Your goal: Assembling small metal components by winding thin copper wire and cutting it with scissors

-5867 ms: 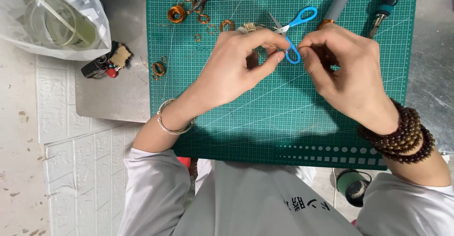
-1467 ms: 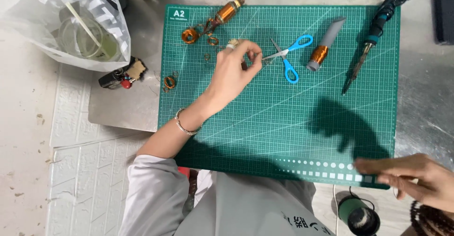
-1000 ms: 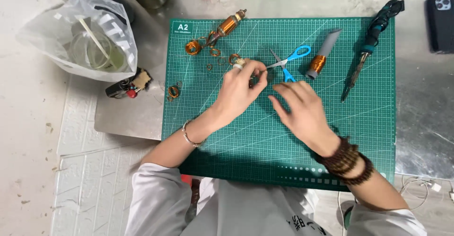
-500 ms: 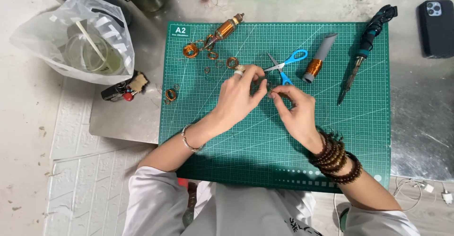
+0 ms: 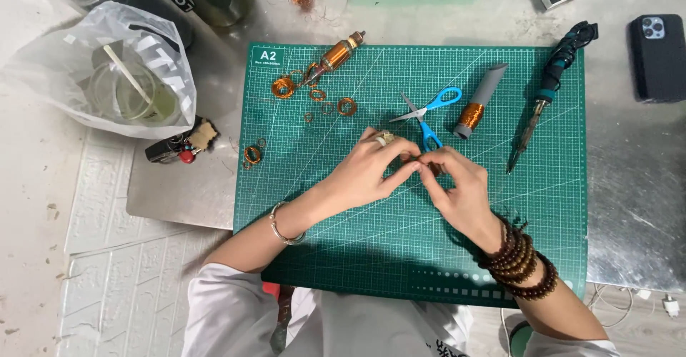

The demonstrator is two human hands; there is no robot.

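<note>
Over green mat (image 5: 357, 257), hands closer together.

About a second and a half ago the right hand (image 5: 457, 189) was off the green cutting mat (image 5: 557, 207), down at its near right corner, while the left hand (image 5: 368, 171) worked alone near the blue-handled scissors (image 5: 427, 114). Since then the right hand has come up onto the mat and closed in on the left. Their fingertips (image 5: 420, 162) now meet, pinching something too small to tell, just near of the scissors.
</note>
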